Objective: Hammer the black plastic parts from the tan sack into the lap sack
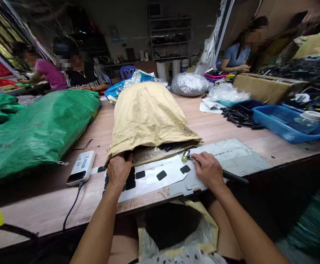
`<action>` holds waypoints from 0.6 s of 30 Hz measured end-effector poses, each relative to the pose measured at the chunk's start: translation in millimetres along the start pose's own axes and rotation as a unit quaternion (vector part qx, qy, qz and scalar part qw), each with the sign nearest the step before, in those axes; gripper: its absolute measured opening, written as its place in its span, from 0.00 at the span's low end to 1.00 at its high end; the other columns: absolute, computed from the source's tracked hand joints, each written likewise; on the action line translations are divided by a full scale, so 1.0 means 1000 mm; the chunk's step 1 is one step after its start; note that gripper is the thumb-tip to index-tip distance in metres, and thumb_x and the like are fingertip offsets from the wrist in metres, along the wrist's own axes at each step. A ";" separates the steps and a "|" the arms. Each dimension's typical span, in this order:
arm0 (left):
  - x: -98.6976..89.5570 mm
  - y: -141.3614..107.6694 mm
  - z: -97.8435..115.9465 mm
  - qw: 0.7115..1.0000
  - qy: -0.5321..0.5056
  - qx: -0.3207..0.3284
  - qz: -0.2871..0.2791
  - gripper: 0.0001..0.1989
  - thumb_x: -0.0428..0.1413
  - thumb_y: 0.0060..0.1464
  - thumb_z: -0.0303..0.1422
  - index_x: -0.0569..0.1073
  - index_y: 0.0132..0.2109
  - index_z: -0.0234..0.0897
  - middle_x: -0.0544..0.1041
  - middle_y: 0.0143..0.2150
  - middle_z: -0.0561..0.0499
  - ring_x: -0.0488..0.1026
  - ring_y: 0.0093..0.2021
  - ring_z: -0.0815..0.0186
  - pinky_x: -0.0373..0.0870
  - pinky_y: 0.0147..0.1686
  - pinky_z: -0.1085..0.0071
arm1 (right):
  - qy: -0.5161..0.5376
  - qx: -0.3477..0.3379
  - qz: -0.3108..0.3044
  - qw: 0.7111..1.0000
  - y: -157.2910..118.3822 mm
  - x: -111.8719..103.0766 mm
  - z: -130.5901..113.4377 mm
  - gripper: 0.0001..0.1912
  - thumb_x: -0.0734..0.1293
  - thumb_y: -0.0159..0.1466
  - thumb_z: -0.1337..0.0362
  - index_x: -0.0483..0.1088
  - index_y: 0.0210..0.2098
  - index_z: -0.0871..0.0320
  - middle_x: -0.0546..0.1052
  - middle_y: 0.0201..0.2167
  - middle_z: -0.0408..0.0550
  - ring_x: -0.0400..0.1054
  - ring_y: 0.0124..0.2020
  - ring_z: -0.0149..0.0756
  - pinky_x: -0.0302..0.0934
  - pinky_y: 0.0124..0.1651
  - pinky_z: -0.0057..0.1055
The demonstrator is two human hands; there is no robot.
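Observation:
My left hand (pixel 118 169) is at the left corner of the mouth of a tan woven sack (pixel 149 113), closed on its edge, with the fingertips hidden. Dark pieces (pixel 169 146) show inside the sack's opening. My right hand (pixel 208 168) grips a small hammer (pixel 186 156) with a metal and yellowish head; its black handle sticks out behind the hand. Between the hands lies a white sheet (pixel 151 183) with several black rounded-square pads (pixel 161 175) on it. Under my right hand is a grey board (pixel 231 156).
To the left are a white power bank (pixel 82 167) with a cable and a large green sack (pixel 44 128). A blue tray (pixel 292 124) and a pile of black parts (pixel 239 117) are at right. Co-workers sit across the table. A lined open bag (pixel 215 227) is below the table edge.

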State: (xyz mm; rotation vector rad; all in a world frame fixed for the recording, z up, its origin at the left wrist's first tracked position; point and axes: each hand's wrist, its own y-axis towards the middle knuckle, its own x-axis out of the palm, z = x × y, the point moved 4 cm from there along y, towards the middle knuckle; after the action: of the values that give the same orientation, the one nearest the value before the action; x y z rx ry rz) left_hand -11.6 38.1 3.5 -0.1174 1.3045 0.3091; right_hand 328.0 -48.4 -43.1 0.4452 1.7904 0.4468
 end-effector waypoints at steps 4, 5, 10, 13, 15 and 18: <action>0.007 -0.005 -0.004 1.000 -0.023 -0.020 -0.006 0.23 0.53 0.57 0.46 0.80 0.43 0.29 0.81 0.40 0.30 0.78 0.45 0.41 0.72 0.41 0.56 | -0.003 0.000 0.009 1.000 0.000 0.001 0.003 0.13 0.63 0.67 0.65 0.76 0.48 0.52 0.74 0.37 0.47 0.63 0.41 0.40 0.54 0.45 0.34; 0.008 -0.009 -0.004 0.999 -0.041 -0.021 -0.005 0.22 0.55 0.55 0.46 0.80 0.43 0.31 0.81 0.38 0.33 0.78 0.43 0.43 0.72 0.41 0.58 | -0.004 0.000 0.010 1.000 0.000 0.001 0.003 0.13 0.63 0.68 0.65 0.76 0.49 0.53 0.74 0.37 0.48 0.63 0.41 0.40 0.54 0.45 0.34; 0.015 -0.047 0.018 0.967 -0.232 0.097 -0.044 0.17 0.59 0.52 0.42 0.78 0.46 0.38 0.78 0.29 0.52 0.75 0.31 0.61 0.69 0.35 0.68 | -0.001 0.000 0.006 1.000 0.001 0.001 0.002 0.13 0.63 0.68 0.64 0.76 0.48 0.53 0.74 0.37 0.48 0.63 0.40 0.40 0.54 0.44 0.34; 0.028 -0.075 0.053 0.915 -0.314 0.216 -0.133 0.14 0.60 0.53 0.40 0.78 0.45 0.40 0.76 0.29 0.54 0.71 0.28 0.67 0.66 0.31 0.72 | -0.001 0.001 0.009 1.000 0.001 0.001 0.003 0.12 0.63 0.68 0.65 0.76 0.48 0.52 0.74 0.37 0.48 0.63 0.40 0.40 0.54 0.44 0.34; 0.037 -0.088 0.076 0.892 -0.305 0.290 -0.164 0.11 0.60 0.53 0.36 0.79 0.44 0.40 0.76 0.31 0.54 0.71 0.30 0.67 0.66 0.32 0.72 | 0.000 0.000 0.012 1.000 0.001 0.001 0.003 0.12 0.63 0.68 0.64 0.76 0.48 0.52 0.74 0.37 0.48 0.63 0.40 0.40 0.54 0.44 0.34; 0.048 -0.095 0.097 0.881 -0.274 0.354 -0.155 0.08 0.59 0.53 0.30 0.78 0.42 0.39 0.75 0.34 0.52 0.71 0.35 0.66 0.65 0.37 0.70 | 0.005 -0.003 0.012 1.000 0.001 0.000 0.002 0.13 0.63 0.68 0.65 0.76 0.48 0.52 0.74 0.37 0.48 0.63 0.40 0.40 0.55 0.44 0.34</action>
State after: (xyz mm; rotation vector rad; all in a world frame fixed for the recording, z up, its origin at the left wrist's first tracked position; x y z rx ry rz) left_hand 117.3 -20.1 -25.0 0.3615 0.7464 -0.4016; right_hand 330.1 -47.5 -43.7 0.4621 1.7943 0.4718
